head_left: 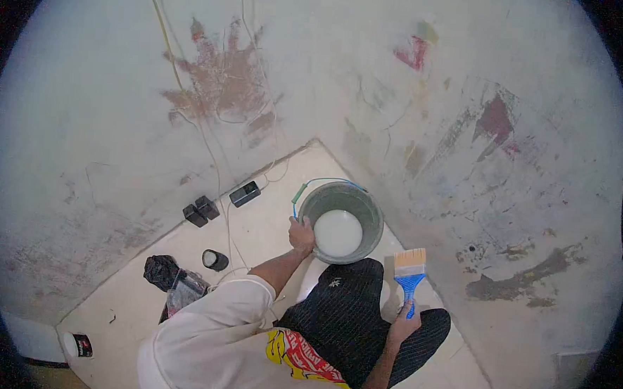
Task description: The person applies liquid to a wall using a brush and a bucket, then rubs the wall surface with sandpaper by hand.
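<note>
Between eight and nine o'clock on the bucket point(375, 222), clamped on its side near the wire handle point(326, 178) with the left hand point(300, 235); hard to tell rim from wire under the fingers. At five o'clock from the bucket, well apart from the left, closed round the blue grip of a wide brush point(410, 281) with the right hand point(405, 325). Pointing bristles up toward twelve, outside the bucket, pale and dry by the look of them. Down inside the bucket, pooled at the bottom, white liquid point(337, 233).

Judged from this: steadying the bucket, with brush held ready but out of the liquid. For any dip, calls for swinging the bristles toward ten, clearing the rim, then tipping them down, with the bucket kept firm.

Farther out, on the pale floor point(253, 228): toward nine, black blocks point(201, 211); past eight, a dark cup point(214, 260) and a black bag point(161, 272). Beyond, at eleven and three, patchy, stained walls point(318, 68).
</note>
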A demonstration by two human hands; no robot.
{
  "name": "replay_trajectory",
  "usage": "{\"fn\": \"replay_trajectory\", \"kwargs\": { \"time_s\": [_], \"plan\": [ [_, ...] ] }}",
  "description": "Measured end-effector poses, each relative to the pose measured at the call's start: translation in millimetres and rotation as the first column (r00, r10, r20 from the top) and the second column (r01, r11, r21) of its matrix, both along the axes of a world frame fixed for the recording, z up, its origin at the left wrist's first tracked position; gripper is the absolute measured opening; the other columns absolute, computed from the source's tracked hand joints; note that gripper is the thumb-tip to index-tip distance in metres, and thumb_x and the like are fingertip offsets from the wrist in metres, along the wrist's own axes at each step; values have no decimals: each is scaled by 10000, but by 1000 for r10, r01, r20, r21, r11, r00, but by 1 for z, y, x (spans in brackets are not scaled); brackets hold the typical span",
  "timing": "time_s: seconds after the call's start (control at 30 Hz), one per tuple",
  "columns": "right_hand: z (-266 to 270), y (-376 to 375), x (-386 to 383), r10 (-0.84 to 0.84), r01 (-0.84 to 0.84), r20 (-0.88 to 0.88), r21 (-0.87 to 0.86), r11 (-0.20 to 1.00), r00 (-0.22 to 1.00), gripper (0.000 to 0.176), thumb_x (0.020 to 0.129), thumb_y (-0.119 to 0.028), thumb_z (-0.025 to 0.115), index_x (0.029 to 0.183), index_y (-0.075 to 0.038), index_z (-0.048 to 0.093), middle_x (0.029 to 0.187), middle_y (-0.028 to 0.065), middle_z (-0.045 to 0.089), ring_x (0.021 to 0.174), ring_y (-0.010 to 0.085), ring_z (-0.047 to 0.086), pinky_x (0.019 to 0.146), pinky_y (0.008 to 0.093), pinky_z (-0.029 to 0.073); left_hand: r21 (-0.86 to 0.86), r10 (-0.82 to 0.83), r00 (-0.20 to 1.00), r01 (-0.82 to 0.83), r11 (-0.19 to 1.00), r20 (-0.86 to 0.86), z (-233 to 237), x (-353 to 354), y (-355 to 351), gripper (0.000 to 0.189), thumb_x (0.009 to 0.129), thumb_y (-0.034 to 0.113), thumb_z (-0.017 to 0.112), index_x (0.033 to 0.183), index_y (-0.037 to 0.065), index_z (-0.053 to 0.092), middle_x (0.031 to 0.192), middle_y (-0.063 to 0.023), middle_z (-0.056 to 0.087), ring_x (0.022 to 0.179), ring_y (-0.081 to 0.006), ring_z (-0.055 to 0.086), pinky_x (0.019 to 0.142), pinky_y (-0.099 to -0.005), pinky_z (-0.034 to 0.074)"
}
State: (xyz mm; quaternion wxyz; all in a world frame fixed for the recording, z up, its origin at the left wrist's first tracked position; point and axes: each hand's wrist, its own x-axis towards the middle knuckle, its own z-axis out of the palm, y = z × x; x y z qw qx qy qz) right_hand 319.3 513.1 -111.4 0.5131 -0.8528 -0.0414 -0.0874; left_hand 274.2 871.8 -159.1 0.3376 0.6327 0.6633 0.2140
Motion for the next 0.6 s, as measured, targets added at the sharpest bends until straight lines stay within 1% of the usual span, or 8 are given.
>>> {"fn": "replay_trajectory", "kwargs": {
  "time_s": [0.2, 0.27, 0.33, 0.37, 0.43, 0.47, 0.57, 0.6],
  "plan": [
    [-2, -7, -1, 4, -2, -63, 39, 999, 998, 327, 943, -226, 538, 839, 78, 600, 622, 46, 504, 574, 141, 458, 522, 319, 379, 72, -44, 999, 42, 996, 21, 1, -4, -5, 403, 889, 372, 516, 1048, 6, 461, 904, -252, 634, 851, -439, 621, 751, -523, 483],
    [-9, -8, 1, -15, 12, -29, -105, 994, 999, 332, 941, -227, 536, 896, 93, 611, 643, 110, 543, 595, 185, 472, 563, 359, 414, -1, 3, 1000, -3, 1000, 31, 19, -1, -11, 449, 901, 375, 490, 1120, -15, 459, 926, -260, 633, 868, -451, 612, 771, -520, 481],
    [57, 17, -10, 6, 22, -251, 109, 994, 968, 328, 934, -221, 538, 954, 96, 623, 690, 179, 585, 614, 236, 503, 607, 392, 435, 49, -22, 1000, 21, 999, 7, -15, -1, -2, 541, 904, 402, 472, 1224, -31, 427, 972, -288, 620, 916, -456, 601, 812, -511, 470],
    [42, 16, -7, 7, 1, -158, 52, 999, 987, 325, 930, -217, 538, 971, 94, 626, 715, 198, 598, 627, 258, 522, 618, 402, 440, 74, -35, 999, 35, 997, -14, -22, -3, 1, 609, 895, 416, 482, 1267, -60, 404, 1013, -312, 603, 965, -450, 591, 852, -505, 456],
    [9, 1, -1, -3, 3, -25, -19, 1000, 1000, 317, 919, -210, 545, 975, 91, 629, 721, 202, 605, 631, 281, 547, 622, 413, 444, 56, -68, 997, 66, 996, 35, -17, -5, 0, 598, 878, 389, 521, 1221, -93, 436, 993, -310, 606, 938, -457, 594, 825, -508, 464],
    [1, 1, 2, -12, 12, 12, -28, 1000, 1000, 310, 910, -206, 552, 962, 90, 629, 702, 188, 598, 623, 282, 553, 615, 412, 444, 107, -50, 999, 50, 993, -6, -19, -4, -2, 553, 879, 379, 520, 1184, -79, 458, 967, -304, 611, 926, -455, 597, 806, -507, 466],
    [2, -5, 0, 12, -15, -73, -44, 999, 997, 341, 912, -252, 543, 980, 71, 628, 744, 198, 605, 666, 287, 569, 639, 421, 449, -29, -84, 980, 91, 995, 178, -24, -10, 4, 441, 896, 358, 525, 1096, -31, 473, 946, -277, 621, 919, -442, 605, 814, -504, 472],
    [5, -7, -2, 19, -24, -109, -42, 999, 994, 351, 912, -267, 540, 986, 65, 628, 758, 202, 607, 681, 289, 574, 646, 424, 451, 80, -164, 984, 159, 984, 64, -55, -12, 11, 442, 897, 359, 527, 1110, -23, 464, 951, -273, 622, 916, -438, 607, 815, -506, 473]
  ]
}}
